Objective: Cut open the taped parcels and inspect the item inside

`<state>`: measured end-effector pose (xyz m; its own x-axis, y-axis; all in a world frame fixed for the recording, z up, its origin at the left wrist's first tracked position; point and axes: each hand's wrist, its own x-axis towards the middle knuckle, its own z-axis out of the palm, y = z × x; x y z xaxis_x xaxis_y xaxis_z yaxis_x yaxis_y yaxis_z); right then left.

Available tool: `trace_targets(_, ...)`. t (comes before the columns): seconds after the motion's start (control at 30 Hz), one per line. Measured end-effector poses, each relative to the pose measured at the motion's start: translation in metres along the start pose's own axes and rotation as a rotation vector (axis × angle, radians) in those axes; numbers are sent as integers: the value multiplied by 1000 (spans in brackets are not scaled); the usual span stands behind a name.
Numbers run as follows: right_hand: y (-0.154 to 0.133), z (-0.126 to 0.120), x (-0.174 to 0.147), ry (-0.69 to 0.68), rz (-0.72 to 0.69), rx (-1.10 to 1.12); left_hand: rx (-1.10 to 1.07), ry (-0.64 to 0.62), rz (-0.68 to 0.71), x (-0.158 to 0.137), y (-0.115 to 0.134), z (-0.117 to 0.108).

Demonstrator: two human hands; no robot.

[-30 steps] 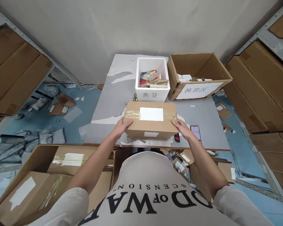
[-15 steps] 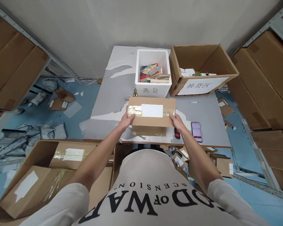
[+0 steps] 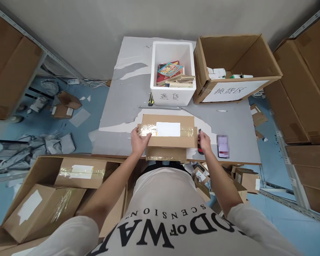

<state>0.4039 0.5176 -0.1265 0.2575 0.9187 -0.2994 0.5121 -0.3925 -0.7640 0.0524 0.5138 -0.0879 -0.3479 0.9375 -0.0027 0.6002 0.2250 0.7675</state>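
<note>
A taped cardboard box [image 3: 176, 141] with a white label lies on the table in front of me, its near flap or side hanging toward my body. My left hand [image 3: 140, 141] grips the left end of this box, thumb on top. Just off the box's right end, my right hand [image 3: 204, 142] has its fingers closed around a red and black utility knife [image 3: 200, 148], which lies along the tabletop. Part of the knife is hidden by my fingers. To the right of that hand lies a phone [image 3: 223, 146] with its screen lit.
At the table's [image 3: 117, 106] back stand a white foam box [image 3: 173, 96] of books and a large open carton [image 3: 237, 90] holding small packages. A yellow and black cutter [image 3: 150, 99] lies by the foam box. Below left is a big carton [image 3: 46, 167] of taped boxes.
My right hand has let go of the box's right end and taken hold of the red and black utility knife. The box has come down toward the table; my left hand stays on it.
</note>
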Motion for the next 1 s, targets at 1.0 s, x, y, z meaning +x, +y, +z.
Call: trace_targets(1.0, -208, 65, 4, -729, -1116, -937, 398, -233, 399, -49, 5, 10)
